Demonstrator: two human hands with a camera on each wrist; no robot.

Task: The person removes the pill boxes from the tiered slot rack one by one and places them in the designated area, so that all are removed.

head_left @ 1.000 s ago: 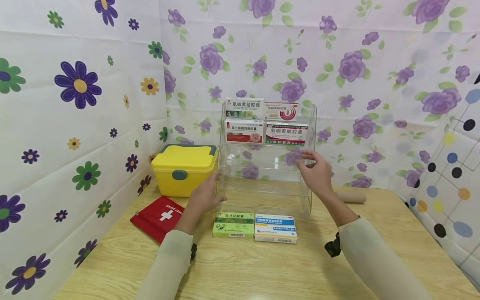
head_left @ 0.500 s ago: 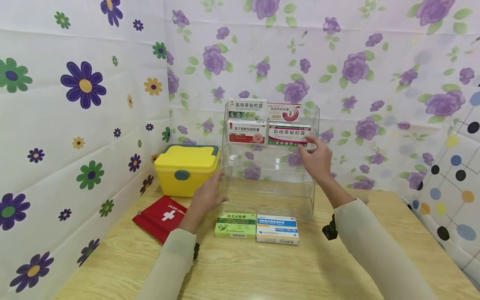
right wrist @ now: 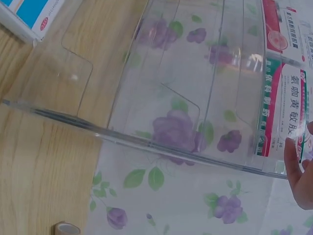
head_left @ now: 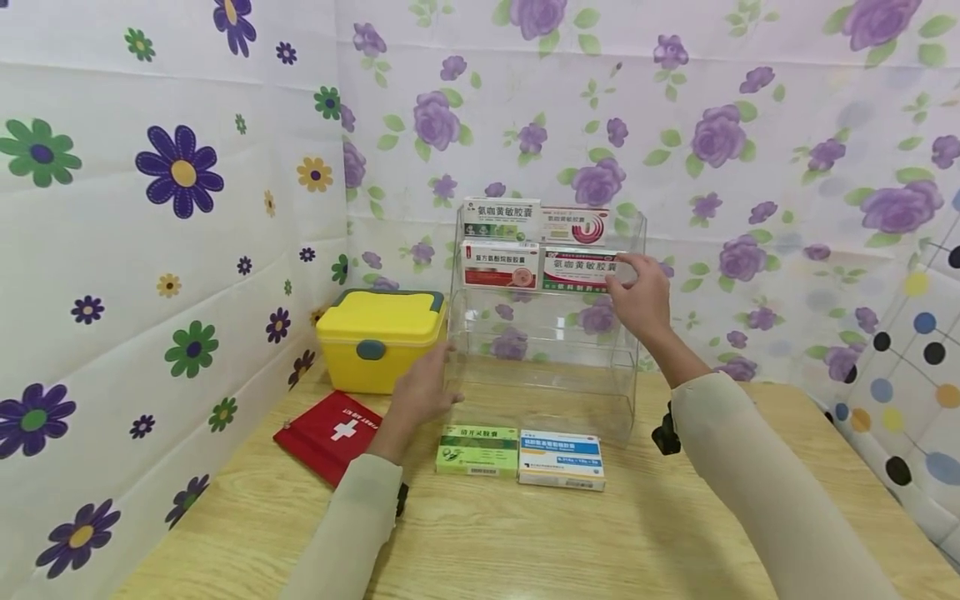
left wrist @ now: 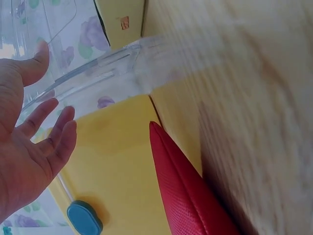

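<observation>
Clear plastic forms a tiered rack [head_left: 546, 384] standing on the wood-grain desk [head_left: 510, 542], its upper two tiers carrying medicine boxes. The right hand [head_left: 645, 292] pinches the right end of the red, white and green box [head_left: 576, 273], thumb on its printed front and a finger at its upper edge; this box stands at the right of the second tier from the top, just beside a white and red box [head_left: 500, 267]. On the tier above, a white and green box [head_left: 502, 218] stands left of a white and pink box [head_left: 574, 225]. The left hand [head_left: 422, 390] holds nothing, its fingers spread and loosely bent at the rack's left side; whether they touch the plastic cannot be told. Near the rack's front, a light green box [head_left: 477, 451] and a blue and white box [head_left: 561, 458] lie side by side on the desk. Farther left are a yellow case [head_left: 412, 350] with a blue-grey latch [head_left: 371, 349] and, nearer, a red first aid pouch [head_left: 322, 433] with a white cross. A cardboard tube [right wrist: 67, 228] lies right of the rack.
</observation>
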